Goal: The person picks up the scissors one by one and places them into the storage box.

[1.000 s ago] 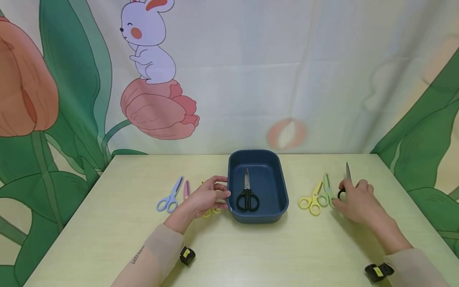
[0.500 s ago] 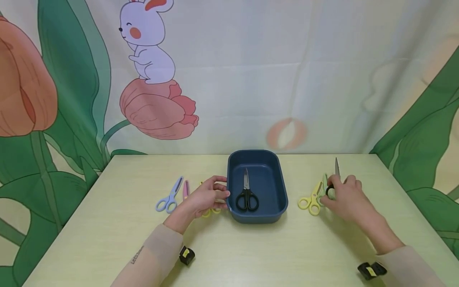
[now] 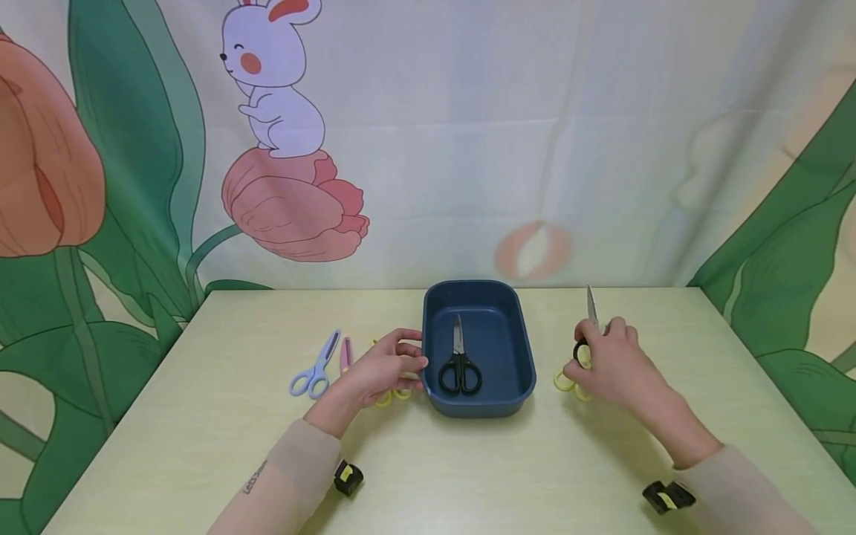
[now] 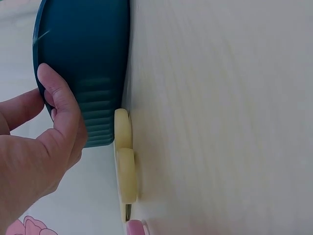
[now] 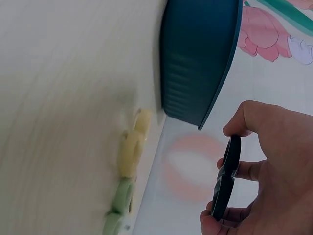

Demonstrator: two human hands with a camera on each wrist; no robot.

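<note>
My right hand (image 3: 615, 364) holds black-handled scissors (image 3: 592, 306) above the table by their handle loops, blade pointing up and away. Both black loops (image 5: 228, 171) show between thumb and fingers in the right wrist view. Below it lie yellow scissors (image 3: 565, 380), partly covered by the hand, and green scissors (image 5: 123, 197), seen only in the right wrist view. My left hand (image 3: 386, 365) touches the left side of a dark blue tray (image 3: 483, 408) with its fingertips near the rim. Another black-handled pair of scissors (image 3: 459, 371) lies inside the tray.
Left of the tray, blue scissors (image 3: 319, 369) and pink scissors (image 3: 345, 355) lie on the pale table (image 3: 468, 475). More yellow scissors (image 3: 401, 393) are partly hidden under the left hand. A printed curtain (image 3: 428, 148) hangs behind the table.
My right hand has moved left with the black-handled scissors, from right of the green scissors to over the yellow and green ones. My left hand and the tray have stayed put.
</note>
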